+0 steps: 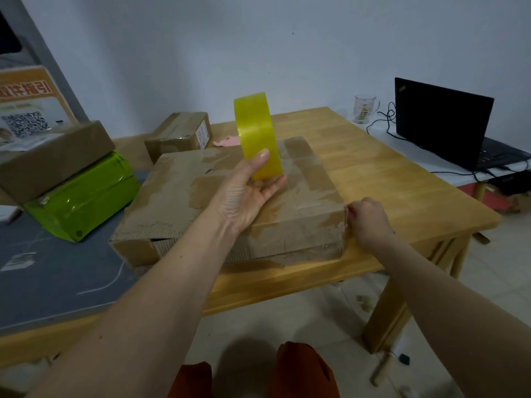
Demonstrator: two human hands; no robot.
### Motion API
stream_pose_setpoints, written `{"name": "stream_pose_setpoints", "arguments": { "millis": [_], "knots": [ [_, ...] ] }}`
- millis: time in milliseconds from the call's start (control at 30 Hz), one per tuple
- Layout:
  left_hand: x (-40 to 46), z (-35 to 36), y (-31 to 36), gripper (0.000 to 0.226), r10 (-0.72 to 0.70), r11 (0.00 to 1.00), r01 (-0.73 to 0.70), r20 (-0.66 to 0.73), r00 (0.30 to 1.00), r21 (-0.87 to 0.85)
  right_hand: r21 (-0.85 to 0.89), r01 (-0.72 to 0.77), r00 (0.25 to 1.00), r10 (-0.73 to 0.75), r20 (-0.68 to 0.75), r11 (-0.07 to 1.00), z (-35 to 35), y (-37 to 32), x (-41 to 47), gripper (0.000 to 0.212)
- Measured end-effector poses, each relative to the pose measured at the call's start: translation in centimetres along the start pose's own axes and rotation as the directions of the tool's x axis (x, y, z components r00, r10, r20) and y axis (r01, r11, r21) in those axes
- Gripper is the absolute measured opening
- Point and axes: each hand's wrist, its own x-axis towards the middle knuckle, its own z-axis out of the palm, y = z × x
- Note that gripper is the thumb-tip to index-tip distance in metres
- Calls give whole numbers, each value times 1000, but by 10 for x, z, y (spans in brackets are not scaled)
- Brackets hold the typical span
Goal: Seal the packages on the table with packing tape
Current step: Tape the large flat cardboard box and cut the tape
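Dim, flat indoor light with a cool bluish cast fills the room; no lamp shows. Soft glare sits on the taped cardboard box (230, 193) between the hands and on the green package (83, 196) left of the left hand (247, 191). A diffuse shadow pools on the floor below the forearms. Wide-angle distortion bends the edges; detail is soft throughout, softest far left.

Three cardboard boxes (230, 202) (179, 133) (54, 156), one green package (83, 196), one tape roll (255, 133), one laptop (442, 122), one mug (364, 108)

Bare forearms, rust-orange trousers (304, 372) at knees.
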Motion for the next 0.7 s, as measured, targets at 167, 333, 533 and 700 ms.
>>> {"name": "stream_pose_setpoints", "arguments": {
  "millis": [167, 333, 533, 700],
  "knots": [
    [0, -2, 0, 30, -21, 999, 21, -7, 1000, 26, 537, -144, 985, 172, -2, 831, -14, -10, -3, 36],
    [2, 0, -2, 21, -16, 999, 17, -11, 1000, 50, 410, 467, 676, -18, -737, 783, -37, -44, -60, 20],
    [-6, 4, 13, 31, 62, 994, -57, -46, 997, 94, -101, 703, 533, -616, -580, 704, -5, -65, -106, 24],
    [-22, -12, 55, 38, 177, 976, -159, -118, 977, 152, -273, 558, 602, -609, -516, 783, -13, -79, -102, 33]
  ]
}}
